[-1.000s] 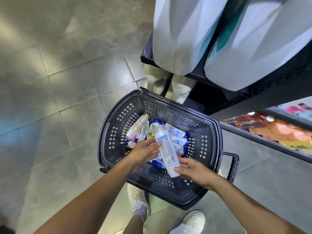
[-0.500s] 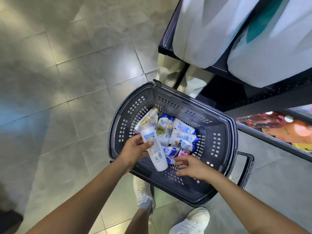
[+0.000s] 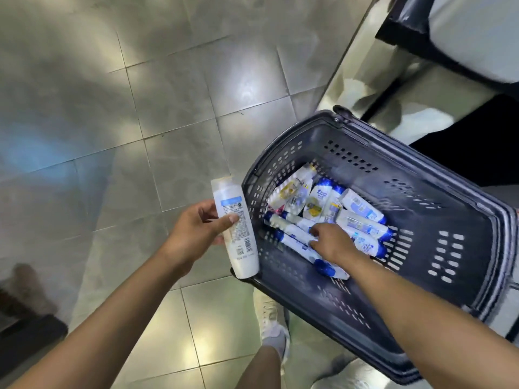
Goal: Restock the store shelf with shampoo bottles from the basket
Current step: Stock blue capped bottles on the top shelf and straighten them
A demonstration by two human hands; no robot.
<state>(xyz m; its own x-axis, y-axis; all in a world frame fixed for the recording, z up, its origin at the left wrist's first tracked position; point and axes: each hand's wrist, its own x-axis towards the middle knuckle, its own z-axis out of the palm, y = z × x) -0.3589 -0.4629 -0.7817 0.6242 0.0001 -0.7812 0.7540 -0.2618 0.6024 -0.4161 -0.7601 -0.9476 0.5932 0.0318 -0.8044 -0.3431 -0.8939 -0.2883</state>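
- Head view: the left hand (image 3: 193,237) holds a tall white plastic shampoo bottle (image 3: 236,228) with a pale blue label band, thumb across the printed back label and the fingers wrapped round behind it
- The bottle is up in the air just outside the left rim of the basket, over the floor; its cap end points away from the person and its base points back toward them, covering the near left corner of the rim in this view
- The dark grey perforated plastic basket (image 3: 421,175) stands on the floor to the right, its black handle folded down along the rim
- A heap of white and blue shampoo bottles (image 3: 362,220) lies on their sides at the bottom of the basket, a few with yellow on the labels, packed side by side and touching
- The right hand (image 3: 331,242) is down inside the basket, back upward, its bent fingers (image 3: 316,228) resting on the white and blue bottles nearest the left wall; I cannot tell whether it grips one or only touches them
- The black store shelf (image 3: 404,29) shows at the upper right corner, with bulky white packs (image 3: 477,32) lying on it, well apart from both hands
- Glossy grey floor tiles (image 3: 168,108) fill the left half of the view
- A white trainer (image 3: 271,327) shows below, between the two forearms, beside the near edge of the basket
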